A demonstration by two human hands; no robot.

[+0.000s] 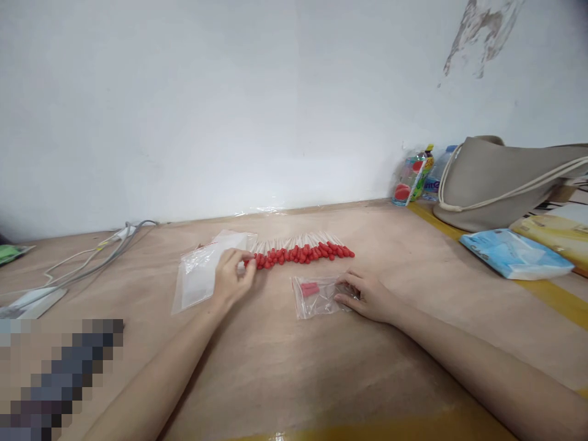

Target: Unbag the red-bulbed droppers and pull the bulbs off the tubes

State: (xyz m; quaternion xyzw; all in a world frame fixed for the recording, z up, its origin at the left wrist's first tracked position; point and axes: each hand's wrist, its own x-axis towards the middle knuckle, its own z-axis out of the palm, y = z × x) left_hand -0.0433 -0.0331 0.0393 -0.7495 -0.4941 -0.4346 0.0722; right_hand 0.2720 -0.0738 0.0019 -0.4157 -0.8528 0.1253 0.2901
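A row of several red-tipped droppers (303, 251) lies across the middle of the table. My left hand (232, 277) is at the row's left end, fingers pinched on one red-tipped dropper. Under and left of that hand lies a stack of clear plastic bags (195, 275). My right hand (367, 296) rests on the right edge of a small clear bag (316, 296) that holds a few red-tipped pieces, fingers pressed on its opening.
Grey and white cables (92, 257) run at the left. A beige bag (500, 180), bottles (413, 177), a blue packet (514, 252) and a yellow packet (555, 236) sit at the right by the wall. A blurred patch covers the lower left.
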